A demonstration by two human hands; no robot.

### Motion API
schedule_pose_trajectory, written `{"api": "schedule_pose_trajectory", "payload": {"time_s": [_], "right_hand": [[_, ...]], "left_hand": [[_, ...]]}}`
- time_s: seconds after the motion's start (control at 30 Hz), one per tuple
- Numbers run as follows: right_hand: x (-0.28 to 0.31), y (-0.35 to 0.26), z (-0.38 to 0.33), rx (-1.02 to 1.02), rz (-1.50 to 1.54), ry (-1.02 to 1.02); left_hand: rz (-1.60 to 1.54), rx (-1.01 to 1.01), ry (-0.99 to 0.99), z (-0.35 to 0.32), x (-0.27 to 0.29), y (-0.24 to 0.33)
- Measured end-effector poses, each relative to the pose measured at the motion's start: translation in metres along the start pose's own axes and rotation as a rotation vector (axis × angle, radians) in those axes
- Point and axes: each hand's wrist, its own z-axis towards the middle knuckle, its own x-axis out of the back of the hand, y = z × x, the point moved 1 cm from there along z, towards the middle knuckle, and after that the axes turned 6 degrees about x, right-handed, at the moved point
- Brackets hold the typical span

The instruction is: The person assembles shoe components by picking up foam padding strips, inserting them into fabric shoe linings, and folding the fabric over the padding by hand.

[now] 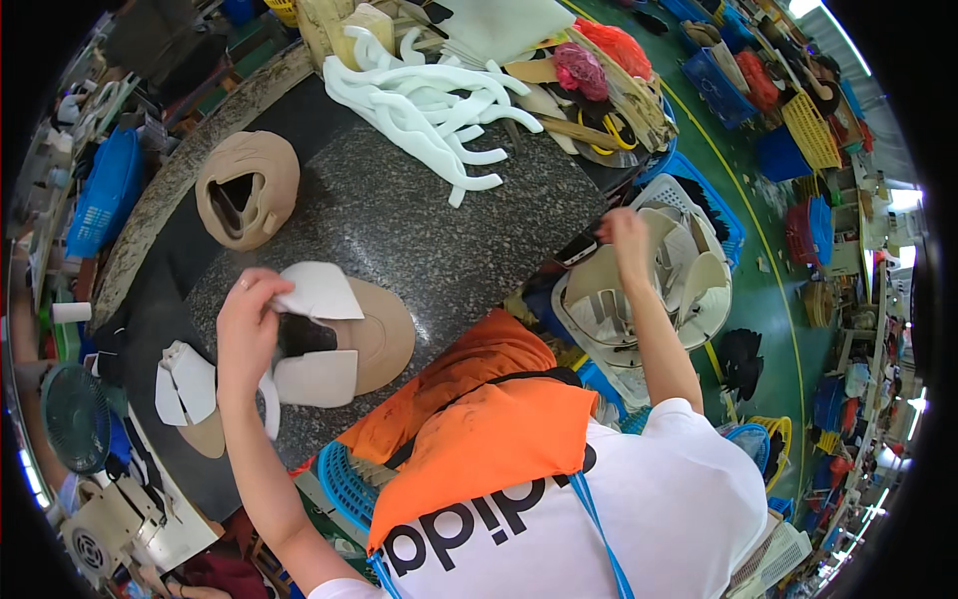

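Note:
On the dark speckled worktop (479,200) lies a flat cap piece with a tan brim (387,334) and two white front panels, an upper panel (324,292) and a lower panel (316,378), with a dark gap between them. My left hand (249,324) is closed, its thumb and fingers pinching the left edge of the upper panel. At the worktop's right edge my right hand (626,240) is raised with curled, slightly blurred fingers; whatever is in them is hidden. Just beside it sits a basket of pale cap pieces (664,270).
A tan cap-shaped shell (269,175) stands at the far left of the worktop. White foam strips (429,110) are heaped at the back. Another white-panelled cap piece (186,384) lies left of my forearm. Yellow-handled scissors (611,132) rest at the back right. An orange apron (489,429) covers my front.

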Motion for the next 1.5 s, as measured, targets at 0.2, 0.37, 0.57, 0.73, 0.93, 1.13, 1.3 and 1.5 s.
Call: {"api": "schedule_pose_trajectory", "payload": {"time_s": [0.2,0.37,0.57,0.73,0.93,1.13,1.3,1.5], "right_hand": [[-0.046,0.024,0.013,0.040,-0.941,-0.596],[-0.033,0.098,0.044,0.676,-0.728,-0.774],[-0.028,0.012,0.042,0.065,-0.637,-0.887],[0.001,-0.022,0.040,-0.293,-0.532,-0.943],[0.036,-0.011,0.028,-0.170,-0.421,-0.844],[0.051,-0.003,0.019,-0.023,-0.348,-0.817],[0.053,-0.001,0.023,0.036,-0.342,-0.783],[0.053,-0.006,0.018,0.014,-0.322,-0.771]], "left_hand": [[0.384,0.086,0.152,-0.023,-0.005,0.029],[-0.083,0.516,0.445,-0.097,-0.011,-0.002],[-0.335,0.545,0.816,-0.109,-0.065,0.017],[0.559,0.208,0.462,-0.080,-0.079,0.074],[0.809,0.209,0.311,-0.066,-0.095,0.051],[0.908,0.049,0.427,-0.069,-0.097,0.068],[0.719,0.129,0.197,-0.061,-0.091,0.062],[0.588,0.101,0.222,-0.082,-0.085,0.049]]}}
